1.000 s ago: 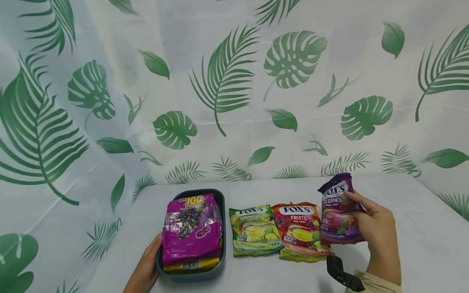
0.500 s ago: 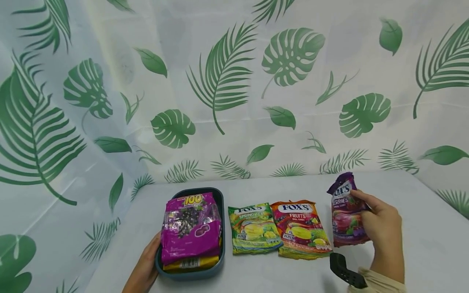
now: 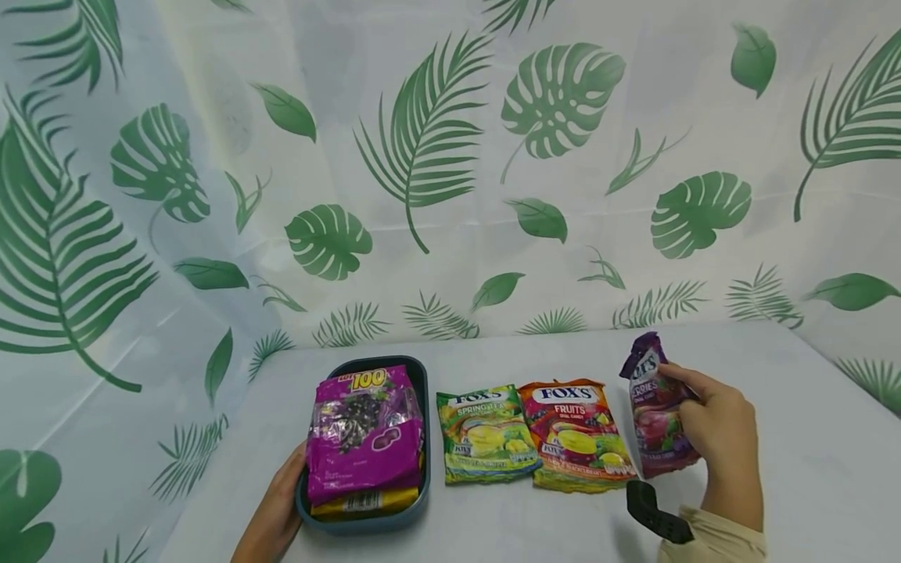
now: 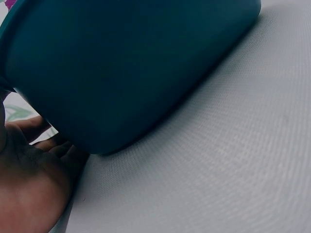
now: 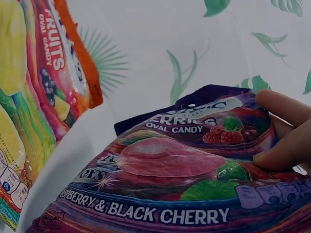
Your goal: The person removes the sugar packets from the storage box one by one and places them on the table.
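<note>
My right hand (image 3: 721,438) pinches a purple bag of Fox's berries candy (image 3: 655,422) along its right side, with its printed front showing. Held upright, the bag stands just right of the orange bag of Fox's fruits candy (image 3: 579,438). Thumb and fingers sit at the berries bag's edge in the right wrist view. My left hand (image 3: 278,500) rests against the outer left wall of a dark teal bin (image 4: 131,68); its fingertips are partly hidden. In the bin, a magenta Lot 100 candy bag (image 3: 362,461) lies over a yellow pack (image 3: 401,500).
A green bag of Fox's spring tea candy (image 3: 486,438) lies between the bin and the fruits bag, whose left edge it meets. The white table (image 3: 535,524) runs back to a leaf-printed cloth backdrop (image 3: 436,274). A black strap piece (image 3: 658,516) juts from the right wrist.
The berries bag in my right hand shifted slightly right, then back left, and has turned a little. The left hand and the bin stay put; the head view has drifted slightly.
</note>
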A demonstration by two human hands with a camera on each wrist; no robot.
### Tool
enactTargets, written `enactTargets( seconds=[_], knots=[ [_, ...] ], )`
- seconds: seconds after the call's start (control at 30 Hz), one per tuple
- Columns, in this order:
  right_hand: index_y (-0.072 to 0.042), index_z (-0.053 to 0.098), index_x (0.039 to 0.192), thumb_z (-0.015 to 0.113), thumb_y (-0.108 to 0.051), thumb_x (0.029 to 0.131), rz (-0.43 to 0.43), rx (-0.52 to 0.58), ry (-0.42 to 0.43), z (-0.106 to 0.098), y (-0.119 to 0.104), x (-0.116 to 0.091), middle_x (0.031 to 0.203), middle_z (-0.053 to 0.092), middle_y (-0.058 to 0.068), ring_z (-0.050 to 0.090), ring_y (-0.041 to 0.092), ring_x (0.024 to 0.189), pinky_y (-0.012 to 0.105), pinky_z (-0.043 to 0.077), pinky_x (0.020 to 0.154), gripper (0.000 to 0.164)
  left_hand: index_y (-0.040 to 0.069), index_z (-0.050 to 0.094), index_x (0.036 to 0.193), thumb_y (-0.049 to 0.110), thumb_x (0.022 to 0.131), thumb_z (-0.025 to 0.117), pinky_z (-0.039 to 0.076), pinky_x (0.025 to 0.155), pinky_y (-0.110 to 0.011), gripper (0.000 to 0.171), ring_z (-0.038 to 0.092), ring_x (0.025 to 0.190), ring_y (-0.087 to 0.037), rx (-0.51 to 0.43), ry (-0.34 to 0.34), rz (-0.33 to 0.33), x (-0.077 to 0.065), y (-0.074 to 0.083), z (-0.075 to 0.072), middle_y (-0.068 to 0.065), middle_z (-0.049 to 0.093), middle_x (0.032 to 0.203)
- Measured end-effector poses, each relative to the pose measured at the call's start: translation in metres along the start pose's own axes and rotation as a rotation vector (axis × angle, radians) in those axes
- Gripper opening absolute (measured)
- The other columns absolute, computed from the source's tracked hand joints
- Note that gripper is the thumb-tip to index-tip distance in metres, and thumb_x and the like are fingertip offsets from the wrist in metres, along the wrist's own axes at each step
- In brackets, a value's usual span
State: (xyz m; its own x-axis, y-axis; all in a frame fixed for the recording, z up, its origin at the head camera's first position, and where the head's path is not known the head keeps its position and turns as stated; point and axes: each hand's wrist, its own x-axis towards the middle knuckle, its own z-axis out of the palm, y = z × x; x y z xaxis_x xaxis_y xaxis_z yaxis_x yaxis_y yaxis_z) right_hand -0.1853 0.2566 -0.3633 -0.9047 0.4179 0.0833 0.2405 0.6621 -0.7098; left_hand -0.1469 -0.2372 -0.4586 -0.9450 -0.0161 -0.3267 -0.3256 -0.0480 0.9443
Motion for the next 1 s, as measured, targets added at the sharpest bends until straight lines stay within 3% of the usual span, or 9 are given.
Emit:
enactTargets(
  seconds=[0.17, 0.4, 0.47, 0.7, 1.0],
  knots=[
    [-0.009, 0.057, 0.130, 0.042, 0.005, 0.084, -0.039, -0.005, 0.004, 0.0021, -0.0005, 0.0012, 0.126, 0.054, 0.032, 0.048, 0.035, 0.083, 0.030, 0.037, 0.053, 0.051, 0.004, -0.003, 0.151, 0.058, 0.098, 0.027, 0.007, 0.118, -0.053, 0.082, -0.002, 0.146, -0.041, 0.011, -0.001, 0.004, 0.0003, -0.0002, -0.0006, -0.020, -0.005, 0.159],
    [-0.005, 0.059, 0.127, 0.046, 0.000, 0.088, -0.164, -0.073, -0.006, 0.0068, -0.0028, 0.0000, 0.108, 0.062, 0.034, 0.054, 0.031, 0.071, 0.030, 0.040, 0.052, 0.042, 0.003, -0.004, 0.151, 0.057, 0.099, 0.025, 0.005, 0.118, -0.054, 0.081, -0.004, 0.146, -0.041, 0.029, -0.010, 0.021, -0.0012, -0.0007, -0.0008, -0.020, -0.006, 0.158],
    [-0.004, 0.058, 0.128, 0.046, -0.002, 0.088, -0.167, -0.102, -0.010, 0.0067, -0.0027, -0.0001, 0.107, 0.062, 0.035, 0.054, 0.031, 0.069, 0.029, 0.038, 0.050, 0.042, 0.003, -0.002, 0.151, 0.058, 0.098, 0.026, 0.007, 0.118, -0.053, 0.082, -0.002, 0.146, -0.041, 0.035, 0.001, 0.016, -0.0011, -0.0003, -0.0004, -0.020, -0.005, 0.159],
    [-0.003, 0.055, 0.130, 0.047, -0.005, 0.089, -0.162, -0.126, -0.002, 0.0068, -0.0002, 0.0014, 0.113, 0.059, 0.037, 0.060, 0.047, 0.087, 0.049, 0.051, 0.062, 0.042, 0.001, -0.001, 0.151, 0.059, 0.097, 0.027, 0.009, 0.118, -0.053, 0.084, 0.000, 0.145, -0.042, 0.053, 0.019, 0.018, -0.0015, 0.0005, 0.0003, -0.021, -0.003, 0.158],
    [-0.004, 0.057, 0.129, 0.047, -0.002, 0.087, -0.130, -0.145, 0.048, 0.0076, 0.0005, 0.0022, 0.118, 0.056, 0.036, 0.056, 0.048, 0.091, 0.052, 0.047, 0.067, 0.042, 0.001, -0.002, 0.151, 0.058, 0.098, 0.026, 0.004, 0.118, -0.055, 0.083, -0.005, 0.146, -0.041, 0.046, 0.001, 0.050, -0.0029, -0.0013, 0.0006, -0.021, -0.005, 0.158]
  ],
)
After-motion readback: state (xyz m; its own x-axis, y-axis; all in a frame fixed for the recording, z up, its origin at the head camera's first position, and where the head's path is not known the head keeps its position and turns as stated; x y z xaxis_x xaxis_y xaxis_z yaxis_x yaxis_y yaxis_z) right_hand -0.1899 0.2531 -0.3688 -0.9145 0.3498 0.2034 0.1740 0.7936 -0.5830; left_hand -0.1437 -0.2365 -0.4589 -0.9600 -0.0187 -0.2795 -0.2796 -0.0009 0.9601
